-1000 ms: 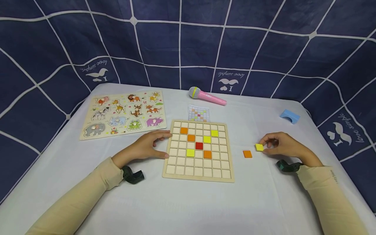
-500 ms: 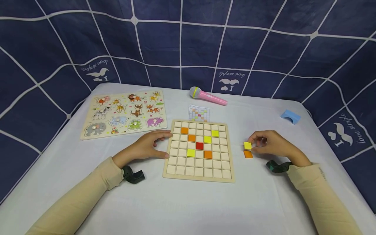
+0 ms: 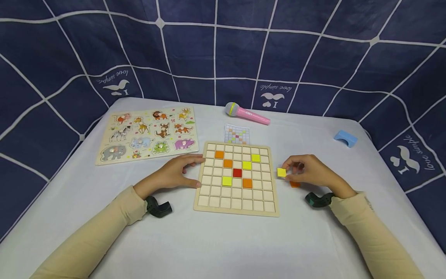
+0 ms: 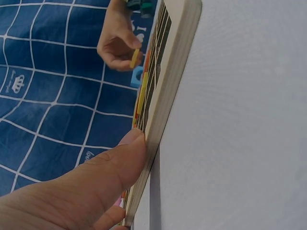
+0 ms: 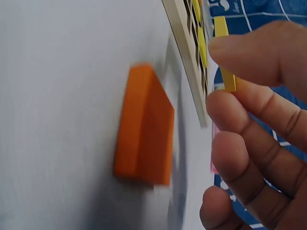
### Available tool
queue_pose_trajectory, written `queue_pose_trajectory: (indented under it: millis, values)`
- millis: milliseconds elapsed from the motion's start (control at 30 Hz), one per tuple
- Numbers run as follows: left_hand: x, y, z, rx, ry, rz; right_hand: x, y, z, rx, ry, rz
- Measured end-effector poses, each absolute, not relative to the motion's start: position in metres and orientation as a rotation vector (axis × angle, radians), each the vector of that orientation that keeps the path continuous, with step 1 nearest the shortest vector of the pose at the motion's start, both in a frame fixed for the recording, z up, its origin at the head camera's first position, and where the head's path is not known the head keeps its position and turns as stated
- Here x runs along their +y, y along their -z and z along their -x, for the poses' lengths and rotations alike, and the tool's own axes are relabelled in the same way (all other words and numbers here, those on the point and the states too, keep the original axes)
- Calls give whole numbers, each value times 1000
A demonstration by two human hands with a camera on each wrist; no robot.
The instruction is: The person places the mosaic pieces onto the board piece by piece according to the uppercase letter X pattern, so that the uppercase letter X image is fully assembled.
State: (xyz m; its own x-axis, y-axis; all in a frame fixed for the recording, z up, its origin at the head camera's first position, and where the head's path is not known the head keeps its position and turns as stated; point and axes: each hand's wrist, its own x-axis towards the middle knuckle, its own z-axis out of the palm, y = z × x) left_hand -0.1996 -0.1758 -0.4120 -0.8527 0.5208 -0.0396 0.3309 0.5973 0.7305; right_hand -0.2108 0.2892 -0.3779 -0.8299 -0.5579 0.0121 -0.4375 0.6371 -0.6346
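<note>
My right hand (image 3: 308,170) pinches a yellow square tile (image 3: 281,173) between thumb and fingers, just off the board's right edge. In the right wrist view the yellow tile (image 5: 225,67) is held edge-on, above the table. An orange tile (image 3: 295,185) lies on the table, partly hidden by that hand. My left hand (image 3: 174,170) rests on the left edge of the wooden grid board (image 3: 237,212), its thumb and fingers spread apart. In the left wrist view the thumb (image 4: 110,165) touches the board's rim. Orange, yellow and one red tile (image 3: 237,173) sit in the grid.
A printed pattern card (image 3: 237,134) lies behind the board, partly under or behind its far edge. Further back is a pink toy microphone (image 3: 251,115). An animal knob puzzle (image 3: 148,135) lies at the left, and a blue arch block (image 3: 345,138) at the far right.
My right hand has moved left with the yellow tile, passing over the orange tile towards the board. The left hand stays at the board's left edge.
</note>
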Motion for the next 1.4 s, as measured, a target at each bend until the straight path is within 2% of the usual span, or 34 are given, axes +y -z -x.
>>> queue_pose_trajectory:
  millis: [400,733,1400]
  values:
    - [-176,413,200,2570,-1118,-704,264,379,209,2660,967,824]
    - [-176,413,201,2571,-1118,-697,242,380,208,2612,1013,957]
    - [-177,414,201,2576,-1121,-723,199,376,199,2583,999,921]
